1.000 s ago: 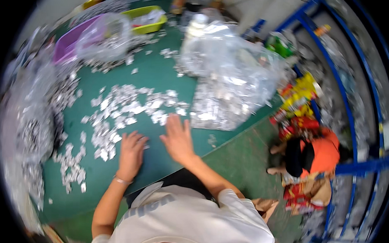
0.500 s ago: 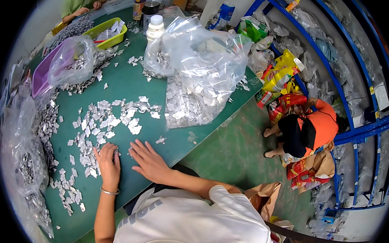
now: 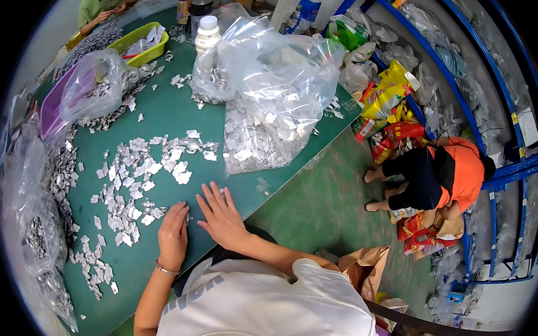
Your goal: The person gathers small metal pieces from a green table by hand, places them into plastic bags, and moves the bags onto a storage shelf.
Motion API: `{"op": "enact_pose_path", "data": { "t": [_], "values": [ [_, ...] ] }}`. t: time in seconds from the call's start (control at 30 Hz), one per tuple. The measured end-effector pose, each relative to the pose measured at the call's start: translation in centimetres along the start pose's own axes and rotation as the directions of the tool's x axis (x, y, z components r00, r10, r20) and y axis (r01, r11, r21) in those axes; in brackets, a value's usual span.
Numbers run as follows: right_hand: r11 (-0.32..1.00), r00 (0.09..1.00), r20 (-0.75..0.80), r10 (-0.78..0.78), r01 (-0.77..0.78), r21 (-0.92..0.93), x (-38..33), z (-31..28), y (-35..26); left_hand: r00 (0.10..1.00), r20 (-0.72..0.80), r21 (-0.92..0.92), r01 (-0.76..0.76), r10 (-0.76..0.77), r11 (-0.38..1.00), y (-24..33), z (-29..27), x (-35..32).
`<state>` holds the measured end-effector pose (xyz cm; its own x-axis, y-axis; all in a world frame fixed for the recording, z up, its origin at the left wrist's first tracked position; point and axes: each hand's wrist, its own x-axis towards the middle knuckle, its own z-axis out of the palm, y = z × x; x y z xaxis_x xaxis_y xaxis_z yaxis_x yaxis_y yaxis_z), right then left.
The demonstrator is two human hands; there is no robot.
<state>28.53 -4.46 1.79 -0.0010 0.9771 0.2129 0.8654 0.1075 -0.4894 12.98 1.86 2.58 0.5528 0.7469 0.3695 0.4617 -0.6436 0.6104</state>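
Observation:
Small flat silvery metal pieces [image 3: 127, 174] lie in a loose spread on the green table [image 3: 205, 126]. My left hand [image 3: 173, 239], with a bracelet at the wrist, is at the table's near edge, right of the spread. Its fingers are bent and pressed together, tips down; what they hold, if anything, is hidden. Beside it, my right hand [image 3: 221, 223] lies flat with fingers apart, a small shiny piece partly showing by its fingertips. Beyond the right hand stands a large clear plastic bag [image 3: 264, 138] full of similar pieces.
A white bottle [image 3: 207, 36], a yellow-green basket [image 3: 143, 45] and a purple bin [image 3: 55, 107] stand farther back. Clear bags of metal parts [image 3: 35, 230] line the left. A person in orange [image 3: 461, 173] bends beside blue shelving [image 3: 515, 161]; another in green [image 3: 105, 7] sits at the far end.
My left hand has moved right, away from the scattered pieces and close to my right hand. The right hand has shifted slightly right. The person in orange has moved a little to the right.

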Motion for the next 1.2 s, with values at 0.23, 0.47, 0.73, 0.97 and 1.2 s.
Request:
{"op": "enact_pose_path", "data": {
  "t": [0.23,0.47,0.73,0.97,1.2],
  "values": [
    [0.999,1.000,-0.020,-0.015,0.016,0.048,0.0,-0.2,0.3,0.990,0.144,0.061,-0.016,0.007,0.998,0.5,-0.7,-0.3],
    [0.994,0.992,0.063,-0.107,0.105,0.041,0.3,0.3,0.2,0.982,0.185,0.031,0.029,-0.034,0.999,-0.5,-0.5,-1.4],
    [0.996,0.996,0.022,-0.086,0.085,0.036,0.1,0.3,0.2,0.978,0.200,0.245,-0.001,-0.050,0.969,0.3,-1.7,-1.2],
    [0.995,0.998,-0.009,-0.055,0.055,0.084,-0.3,0.6,0.4,0.990,0.104,0.181,0.078,-0.098,0.980,0.1,-1.9,-0.8],
    [0.987,0.988,-0.130,-0.081,0.097,0.126,0.5,1.3,-0.2,0.979,0.196,0.005,0.060,-0.060,0.998,-2.2,-1.3,-2.6]
  ]
}}
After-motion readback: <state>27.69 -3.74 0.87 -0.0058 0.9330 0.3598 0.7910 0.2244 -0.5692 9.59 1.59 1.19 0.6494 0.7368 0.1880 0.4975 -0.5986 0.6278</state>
